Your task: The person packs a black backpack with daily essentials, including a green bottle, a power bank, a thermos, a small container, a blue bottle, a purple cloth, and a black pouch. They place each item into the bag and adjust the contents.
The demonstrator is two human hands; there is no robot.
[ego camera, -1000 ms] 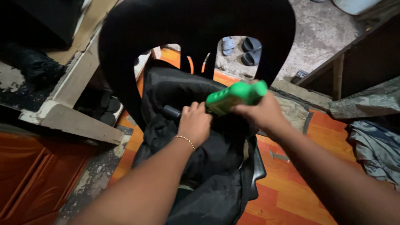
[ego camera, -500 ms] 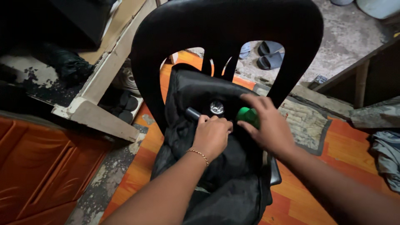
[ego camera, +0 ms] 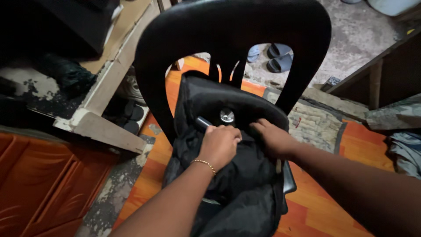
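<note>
Hands (ego camera: 245, 142) grip black bag (ego camera: 228, 175) mouth, chair back (ego camera: 232, 35) close behind.

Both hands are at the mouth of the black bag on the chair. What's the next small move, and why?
Probably draw the right hand back out while the left hand holds the black bag open. The right fingers are tucked into the opening beside a round metal cap and a dark cylinder, and nothing shows in that hand.

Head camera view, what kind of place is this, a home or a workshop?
Most likely a lived-in home near an entrance: slippers lie on bare concrete, a black chair holds a black bag, and clothes lie on orange flooring.
</note>
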